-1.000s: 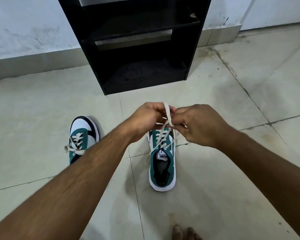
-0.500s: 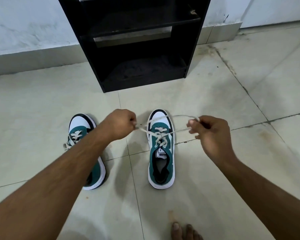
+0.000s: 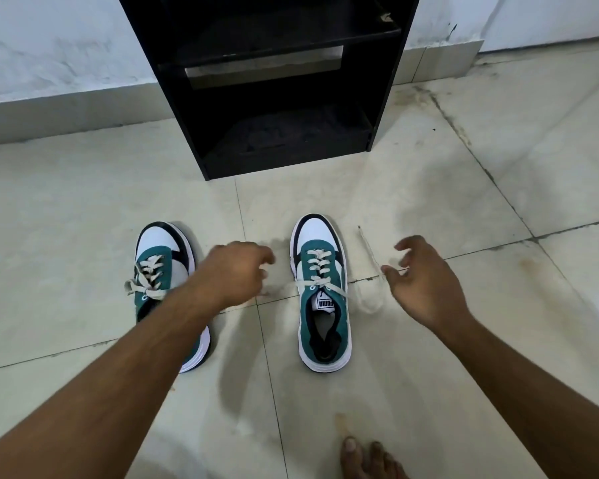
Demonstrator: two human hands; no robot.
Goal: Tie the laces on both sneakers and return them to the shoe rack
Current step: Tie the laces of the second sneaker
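Two teal, white and black sneakers stand on the tiled floor, toes toward the black shoe rack (image 3: 381,98). The left sneaker (image 3: 154,252) has a loose knot in its laces, and my left forearm covers its heel. The right sneaker (image 3: 322,316) has its laces crossed once, with the ends trailing out to both sides. My left hand (image 3: 234,271) hovers between the sneakers, fingers apart, just above the left lace end (image 3: 281,288). My right hand (image 3: 422,281) is open to the right of the right sneaker. The right lace end (image 3: 369,250) hangs blurred beside its thumb.
The rack has two open shelves, the lower one (image 3: 291,140) dark and at floor level. A white wall with a grey skirting (image 3: 66,115) runs behind it. My bare toes (image 3: 363,458) show at the bottom edge.
Both hands pulled the right sneaker's lace ends apart sideways, then let them go. The hands have dropped lower and spread wider, and the view has tilted down.
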